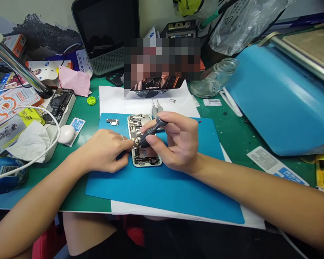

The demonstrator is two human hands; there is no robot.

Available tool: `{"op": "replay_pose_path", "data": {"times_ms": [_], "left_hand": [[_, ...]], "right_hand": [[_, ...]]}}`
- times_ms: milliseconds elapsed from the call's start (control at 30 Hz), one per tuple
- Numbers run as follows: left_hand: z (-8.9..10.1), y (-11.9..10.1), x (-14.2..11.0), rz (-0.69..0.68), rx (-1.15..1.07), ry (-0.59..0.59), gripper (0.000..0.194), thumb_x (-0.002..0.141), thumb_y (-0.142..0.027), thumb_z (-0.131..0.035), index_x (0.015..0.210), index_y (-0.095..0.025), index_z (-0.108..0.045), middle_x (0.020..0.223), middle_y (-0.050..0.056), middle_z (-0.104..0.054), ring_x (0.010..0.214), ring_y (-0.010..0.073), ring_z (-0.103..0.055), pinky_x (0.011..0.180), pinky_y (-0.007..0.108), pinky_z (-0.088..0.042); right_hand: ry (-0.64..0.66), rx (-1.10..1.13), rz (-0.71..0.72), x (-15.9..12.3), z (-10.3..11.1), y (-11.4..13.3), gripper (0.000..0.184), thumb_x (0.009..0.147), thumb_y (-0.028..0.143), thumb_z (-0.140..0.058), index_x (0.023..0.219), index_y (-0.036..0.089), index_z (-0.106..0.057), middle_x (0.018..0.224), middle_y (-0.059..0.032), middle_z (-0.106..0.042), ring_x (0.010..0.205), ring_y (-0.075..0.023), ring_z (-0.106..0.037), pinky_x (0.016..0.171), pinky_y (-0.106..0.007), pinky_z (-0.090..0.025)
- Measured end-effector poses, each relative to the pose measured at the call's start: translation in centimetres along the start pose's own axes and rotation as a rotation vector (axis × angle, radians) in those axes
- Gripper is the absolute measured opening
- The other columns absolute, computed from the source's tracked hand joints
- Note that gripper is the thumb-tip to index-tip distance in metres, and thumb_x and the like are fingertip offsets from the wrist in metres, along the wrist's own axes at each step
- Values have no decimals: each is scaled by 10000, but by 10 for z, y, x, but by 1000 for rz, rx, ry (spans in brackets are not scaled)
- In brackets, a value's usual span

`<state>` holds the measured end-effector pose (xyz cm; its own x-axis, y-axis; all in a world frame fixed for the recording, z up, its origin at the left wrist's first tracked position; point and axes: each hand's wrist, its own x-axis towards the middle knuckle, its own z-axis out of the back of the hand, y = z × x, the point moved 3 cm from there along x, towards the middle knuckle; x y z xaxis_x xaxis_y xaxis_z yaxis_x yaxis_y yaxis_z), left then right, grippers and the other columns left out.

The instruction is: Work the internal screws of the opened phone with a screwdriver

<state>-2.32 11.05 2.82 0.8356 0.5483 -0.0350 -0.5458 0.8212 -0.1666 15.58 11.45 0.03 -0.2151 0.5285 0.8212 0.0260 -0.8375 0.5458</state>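
An opened phone (pixel 143 142) with its inner boards showing lies on a blue mat (pixel 164 180). My right hand (pixel 175 144) is closed round a dark grey screwdriver (pixel 152 131), whose tip points down into the middle of the phone. My left hand (pixel 108 149) rests on the mat at the phone's left edge, fingers pinched together against the frame; whether it holds a small part I cannot make out. A ring shows on one left finger. A small metal plate (pixel 112 121) lies on the mat's far left corner.
Two grey screwdrivers (pixel 156 108) lie on white paper behind the phone. A glass jar (pixel 214 77) lies at the back right beside a rolled blue mat (pixel 280 97). Another opened phone (pixel 59 102), a white mouse (pixel 66 133) and a cable sit at the left. A monitor (pixel 105 32) stands behind.
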Motion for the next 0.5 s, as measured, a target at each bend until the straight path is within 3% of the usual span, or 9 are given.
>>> {"op": "replay_pose_path", "data": {"times_ms": [167, 500], "left_hand": [[1, -1, 1, -8, -12, 4, 103, 853, -226, -501, 752, -210, -498, 657, -17, -583, 586, 151, -545, 560, 331, -297], [0, -5, 1, -18, -29, 47, 134, 872, -326, -544, 810, -210, -569, 679, -12, -606, 620, 169, -572, 578, 317, -328]], "right_hand": [[36, 16, -45, 0, 0, 0, 639, 914, 97, -579, 1432, 403, -364, 1048, -16, -664, 886, -163, -719, 718, -319, -663], [21, 22, -18, -1, 0, 3, 607, 883, 24, -582, 1400, 280, -397, 1112, -31, -647, 949, -126, -688, 784, -270, -634]]}}
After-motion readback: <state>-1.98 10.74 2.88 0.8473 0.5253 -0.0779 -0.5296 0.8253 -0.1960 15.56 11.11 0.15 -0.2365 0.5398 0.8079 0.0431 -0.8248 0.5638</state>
